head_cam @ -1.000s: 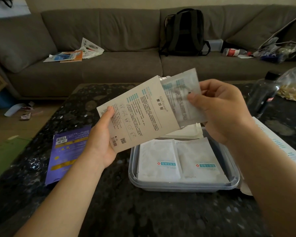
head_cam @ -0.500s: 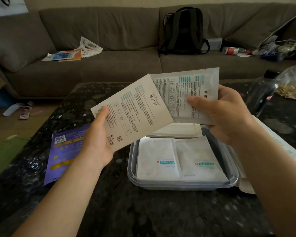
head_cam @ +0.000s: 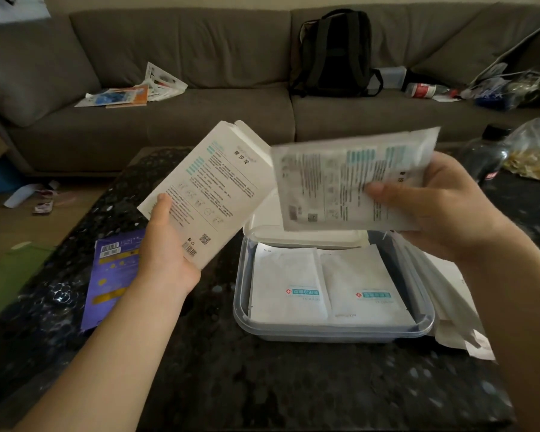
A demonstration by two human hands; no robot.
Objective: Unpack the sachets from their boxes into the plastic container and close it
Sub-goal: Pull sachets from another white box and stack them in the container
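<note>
right hand [head_cam: 443, 207] fingers pinch blurred sachet stack [head_cam: 349, 182] above container [head_cam: 334, 330]; left hand [head_cam: 166, 254] fingers grip box [head_cam: 212, 194] up-left of container. risk: loose pinch fans stack, sachets slide past container rim onto counter [head_cam: 262, 385]

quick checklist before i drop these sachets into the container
1. Are the held sachets out of the box: ok, apart.
2. Grip of the right hand: ok, thumb pinches them.
3. Box secured by the left hand: ok.
4. Is the plastic container open: ok, no lid on it.
5. Room above the flat sachets inside: ok, walls rise higher.
6. Box empty: cannot tell, open end faces away.
</note>
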